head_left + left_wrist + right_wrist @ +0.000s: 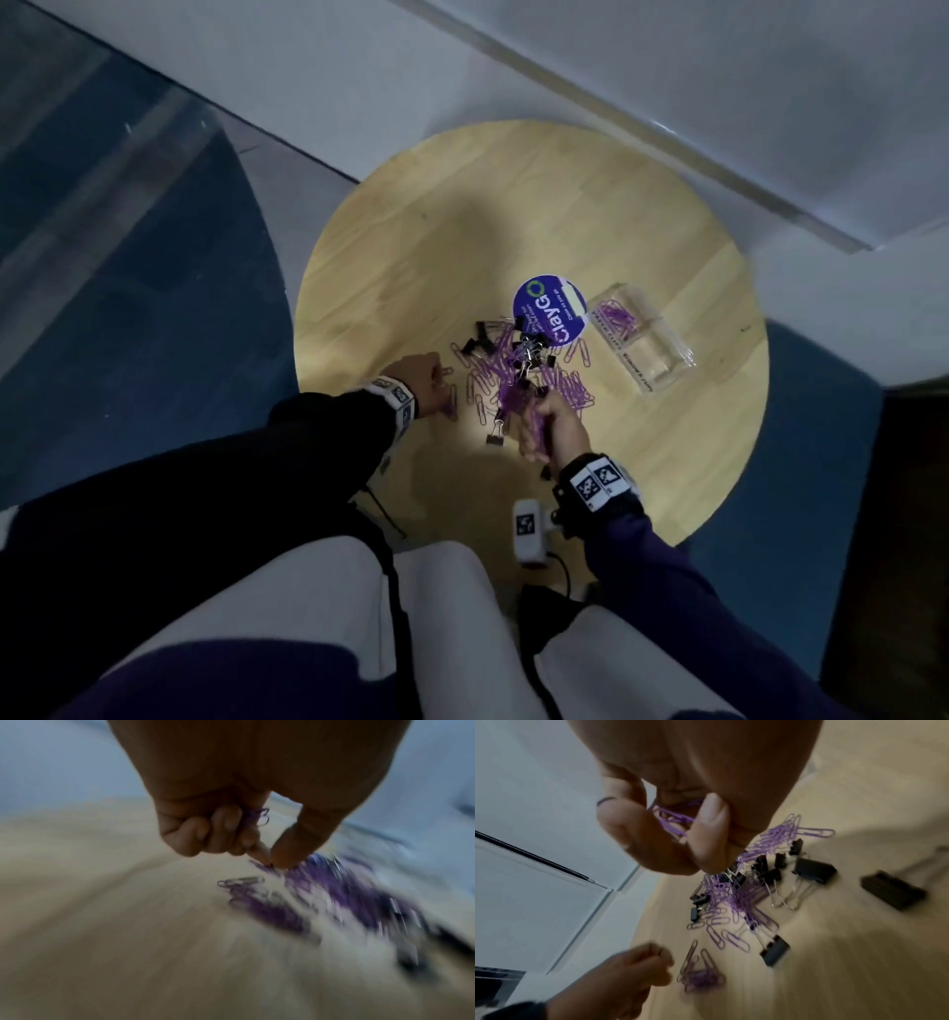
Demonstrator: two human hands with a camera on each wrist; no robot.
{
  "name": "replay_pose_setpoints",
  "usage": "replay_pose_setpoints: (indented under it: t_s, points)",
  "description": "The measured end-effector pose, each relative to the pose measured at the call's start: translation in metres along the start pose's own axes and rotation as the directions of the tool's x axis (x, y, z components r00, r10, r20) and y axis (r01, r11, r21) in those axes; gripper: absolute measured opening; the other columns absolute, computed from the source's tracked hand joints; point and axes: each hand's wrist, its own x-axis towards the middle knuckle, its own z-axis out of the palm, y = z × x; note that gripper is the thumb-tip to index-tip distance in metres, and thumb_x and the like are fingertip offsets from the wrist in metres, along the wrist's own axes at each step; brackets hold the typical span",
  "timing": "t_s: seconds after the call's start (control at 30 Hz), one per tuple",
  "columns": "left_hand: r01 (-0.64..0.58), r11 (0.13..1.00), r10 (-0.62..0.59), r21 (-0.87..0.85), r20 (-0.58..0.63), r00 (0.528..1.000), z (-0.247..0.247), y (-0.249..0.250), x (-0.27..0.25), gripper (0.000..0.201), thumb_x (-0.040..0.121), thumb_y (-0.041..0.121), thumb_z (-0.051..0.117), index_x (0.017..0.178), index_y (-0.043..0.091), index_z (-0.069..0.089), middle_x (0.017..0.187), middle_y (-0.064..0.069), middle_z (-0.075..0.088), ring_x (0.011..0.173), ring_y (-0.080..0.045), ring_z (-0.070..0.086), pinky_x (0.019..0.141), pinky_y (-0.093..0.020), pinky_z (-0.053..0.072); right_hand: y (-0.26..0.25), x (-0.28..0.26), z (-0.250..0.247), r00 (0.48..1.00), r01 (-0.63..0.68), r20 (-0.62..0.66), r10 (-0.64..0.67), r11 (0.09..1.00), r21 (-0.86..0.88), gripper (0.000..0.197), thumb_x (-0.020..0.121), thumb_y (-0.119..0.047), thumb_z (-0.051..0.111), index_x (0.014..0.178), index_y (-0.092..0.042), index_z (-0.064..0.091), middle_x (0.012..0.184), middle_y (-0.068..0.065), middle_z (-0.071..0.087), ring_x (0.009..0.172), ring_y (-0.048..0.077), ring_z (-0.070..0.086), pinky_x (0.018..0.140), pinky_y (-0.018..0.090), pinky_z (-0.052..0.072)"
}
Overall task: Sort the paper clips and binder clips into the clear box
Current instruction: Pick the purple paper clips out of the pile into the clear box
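A heap of purple paper clips (518, 377) mixed with black binder clips (475, 340) lies in the middle of the round wooden table (642, 216). My left hand (418, 377) is at the heap's left edge, fingers curled round a few purple clips (255, 817), thumb and forefinger pinching at the table. My right hand (547, 429) hovers over the heap's near side, gripping a bunch of purple clips (672, 819). The clear box (642, 342) stands to the right, with purple clips in its far compartment; the near one looks bare.
A round blue lid (552, 314) with white lettering lies just beyond the heap, touching the clear box's left. A lone binder clip (495, 437) sits near my right hand. A white tagged device (529, 532) hangs by the table's near edge.
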Motion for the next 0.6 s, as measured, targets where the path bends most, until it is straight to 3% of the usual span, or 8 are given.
replay_pose_setpoints:
  t_s: [0.07, 0.13, 0.23, 0.3, 0.37, 0.43, 0.5, 0.6]
  points:
    - [-0.180, 0.967, 0.177, 0.179, 0.030, 0.984, 0.007, 0.000, 0.002, 0.040, 0.086, 0.035, 0.061, 0.120, 0.015, 0.053, 0.120, -0.012, 0.061, 0.104, -0.032, 0.060, 0.082, -0.034, 0.048, 0.004, -0.010, 0.006, 0.997, 0.003, -0.075, -0.001, 1.000, 0.028, 0.035, 0.078, -0.023, 0.037, 0.045, -0.016, 0.045, 0.042, 0.003, 0.042, 0.031, 0.014, 0.030, 0.038, 0.021, 0.016]
    - [-0.266, 0.926, 0.255, 0.269, 0.075, 0.964, 0.013, -0.002, 0.002, 0.041, 0.088, 0.033, 0.061, 0.124, 0.015, 0.052, 0.129, -0.010, 0.057, 0.113, -0.031, 0.059, 0.088, -0.036, 0.048, 0.005, -0.018, 0.009, 0.988, 0.026, -0.154, -0.017, 0.998, 0.059, 0.033, 0.081, -0.024, 0.037, 0.048, -0.017, 0.036, 0.042, 0.002, 0.036, 0.033, 0.013, 0.023, 0.042, 0.026, 0.010]
    - [-0.319, 0.885, 0.306, 0.339, 0.094, 0.948, 0.018, -0.006, 0.003, 0.031, 0.095, 0.032, 0.053, 0.120, 0.013, 0.055, 0.148, -0.009, 0.043, 0.123, -0.029, 0.055, 0.092, -0.035, 0.048, 0.008, -0.034, 0.010, 0.973, 0.059, -0.227, -0.049, 0.998, 0.038, 0.038, 0.089, -0.023, 0.034, 0.051, -0.017, 0.031, 0.039, 0.001, 0.028, 0.034, 0.013, 0.018, 0.042, 0.028, 0.010]
    - [-0.349, 0.871, 0.338, 0.346, 0.095, 0.936, 0.022, -0.009, 0.002, 0.031, 0.097, 0.037, 0.050, 0.117, 0.014, 0.057, 0.153, -0.009, 0.035, 0.129, -0.027, 0.051, 0.094, -0.033, 0.047, 0.010, -0.046, 0.010, 0.963, 0.074, -0.256, -0.078, 0.997, -0.025, 0.037, 0.087, -0.024, 0.035, 0.051, -0.014, 0.035, 0.039, 0.004, 0.032, 0.035, 0.015, 0.020, 0.043, 0.028, 0.014]
    - [-0.334, 0.897, 0.334, 0.291, 0.051, 0.941, 0.025, -0.009, -0.002, 0.033, 0.096, 0.040, 0.051, 0.113, 0.014, 0.058, 0.147, -0.012, 0.040, 0.121, -0.033, 0.054, 0.092, -0.037, 0.047, 0.014, -0.056, 0.012, 0.955, 0.075, -0.274, -0.116, 0.985, -0.156, 0.043, 0.090, -0.021, 0.032, 0.053, -0.006, 0.049, 0.043, 0.013, 0.049, 0.033, 0.018, 0.025, 0.040, 0.024, 0.022]
    - [-0.294, 0.926, 0.308, 0.236, -0.024, 0.951, 0.023, -0.008, -0.008, 0.033, 0.096, 0.038, 0.050, 0.112, 0.011, 0.059, 0.128, -0.016, 0.048, 0.108, -0.037, 0.058, 0.089, -0.040, 0.047, 0.018, -0.061, 0.017, 0.949, 0.055, -0.292, -0.121, 0.973, -0.225, 0.047, 0.094, -0.019, 0.032, 0.064, 0.000, 0.062, 0.057, 0.020, 0.064, 0.031, 0.020, 0.028, 0.037, 0.020, 0.025]
    - [-0.273, 0.954, 0.283, 0.121, -0.066, 0.957, 0.021, -0.008, -0.011, 0.033, 0.097, 0.035, 0.049, 0.111, 0.006, 0.057, 0.115, -0.019, 0.053, 0.101, -0.039, 0.059, 0.086, -0.041, 0.047, 0.025, -0.060, 0.022, 0.937, 0.034, -0.331, -0.115, 0.970, -0.239, 0.045, 0.097, -0.018, 0.033, 0.077, 0.002, 0.068, 0.061, 0.018, 0.068, 0.031, 0.020, 0.032, 0.035, 0.019, 0.026]
    - [-0.234, 0.966, 0.226, -0.106, -0.081, 0.971, 0.013, -0.009, -0.017, 0.031, 0.098, 0.031, 0.051, 0.113, 0.004, 0.053, 0.108, -0.018, 0.066, 0.097, -0.034, 0.064, 0.080, -0.036, 0.047, 0.031, -0.052, 0.032, 0.927, 0.053, -0.355, -0.125, 0.977, -0.206, 0.037, 0.102, -0.015, 0.030, 0.091, -0.003, 0.063, 0.057, 0.013, 0.062, 0.030, 0.013, 0.037, 0.035, 0.019, 0.026]
